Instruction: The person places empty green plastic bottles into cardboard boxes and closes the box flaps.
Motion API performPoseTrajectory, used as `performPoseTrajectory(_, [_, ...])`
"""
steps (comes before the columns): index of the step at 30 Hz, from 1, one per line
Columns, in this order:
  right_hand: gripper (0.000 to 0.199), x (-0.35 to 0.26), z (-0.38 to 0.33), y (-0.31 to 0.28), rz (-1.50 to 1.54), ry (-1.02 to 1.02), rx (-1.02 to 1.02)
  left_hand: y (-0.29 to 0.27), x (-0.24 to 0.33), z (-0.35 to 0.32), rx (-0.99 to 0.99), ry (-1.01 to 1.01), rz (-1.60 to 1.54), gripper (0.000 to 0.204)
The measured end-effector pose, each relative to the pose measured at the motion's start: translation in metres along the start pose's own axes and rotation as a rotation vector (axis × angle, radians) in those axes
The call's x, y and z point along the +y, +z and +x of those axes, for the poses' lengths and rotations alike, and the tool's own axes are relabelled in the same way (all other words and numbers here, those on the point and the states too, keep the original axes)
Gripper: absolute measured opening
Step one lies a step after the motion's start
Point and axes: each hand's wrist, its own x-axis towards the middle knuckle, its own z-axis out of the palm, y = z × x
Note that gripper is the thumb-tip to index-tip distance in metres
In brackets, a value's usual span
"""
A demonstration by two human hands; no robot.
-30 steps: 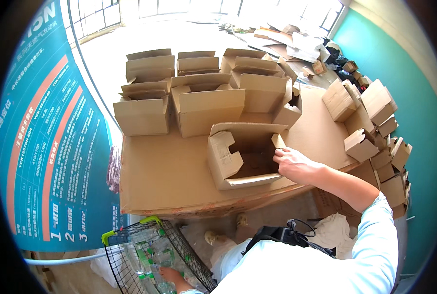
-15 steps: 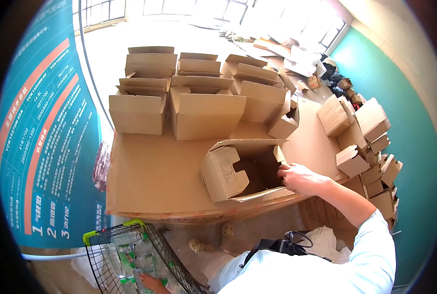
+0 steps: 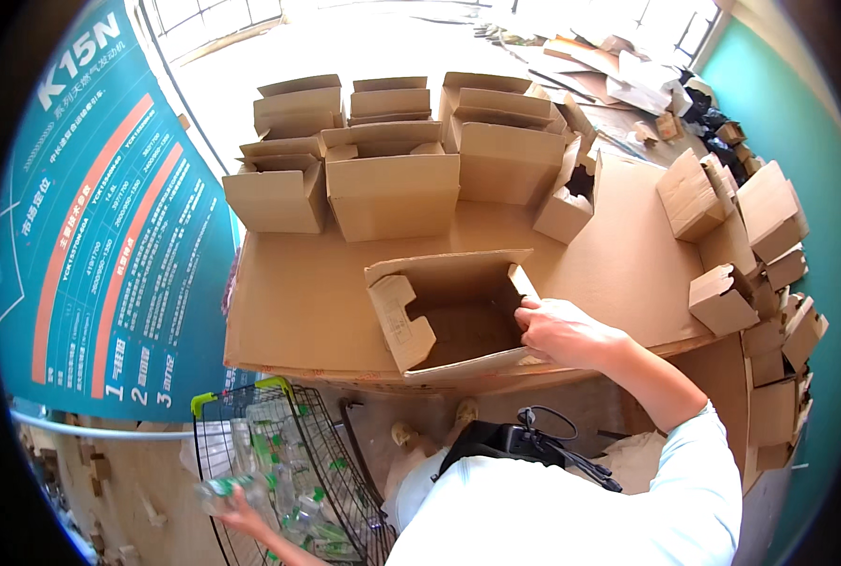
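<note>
An open cardboard box (image 3: pixel 472 362) stands near the front edge of the cardboard-covered table, its flaps up and its inside bare. At its right end, my right hand (image 3: pixel 571 332) is closed round the rim. Low on the left, my left hand (image 3: pixel 239 514) grips a clear plastic bottle (image 3: pixel 222 488) with green on it. That hand is at the left side of a black wire cart (image 3: pixel 349 453) with green corners. Inside the cart lie several clear plastic bottles (image 3: pixel 283 462) with green caps.
Several open boxes (image 3: pixel 392 198) stand in rows along the table's far side. More boxes (image 3: pixel 722 307) are piled at the right. A large blue-green banner (image 3: pixel 109 236) rises at the left, and flattened cardboard (image 3: pixel 585 71) lies at the back.
My left hand has come up out of the cart toward its left side with a bottle in it. My right hand stays at the box's right end. The view has shifted.
</note>
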Motion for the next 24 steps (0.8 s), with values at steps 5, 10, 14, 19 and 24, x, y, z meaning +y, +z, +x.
performPoseTrajectory(5, [0.013,0.011,-0.009,0.013,-0.02,-0.103,0.148,0.026,0.214,0.012,-0.074,0.118,-0.888,0.074])
performPoseTrajectory(10, [0.017,0.014,-0.019,0.023,0.111,-0.026,0.251,0.114,0.44,-0.065,-0.808,0.335,-1.155,0.087])
performPoseTrajectory(14, [0.018,0.017,-0.033,0.031,0.161,-0.001,0.42,0.155,0.508,-0.122,-1.245,0.674,-0.595,0.063])
performPoseTrajectory(19, [0.011,0.011,-0.04,0.041,0.151,0.014,0.518,0.207,0.502,-0.131,-1.554,1.055,0.122,0.074])
performPoseTrajectory(24, [0.01,-0.01,-0.023,0.06,0.059,-0.139,0.535,0.274,0.476,-0.159,-1.71,1.425,0.98,0.051])
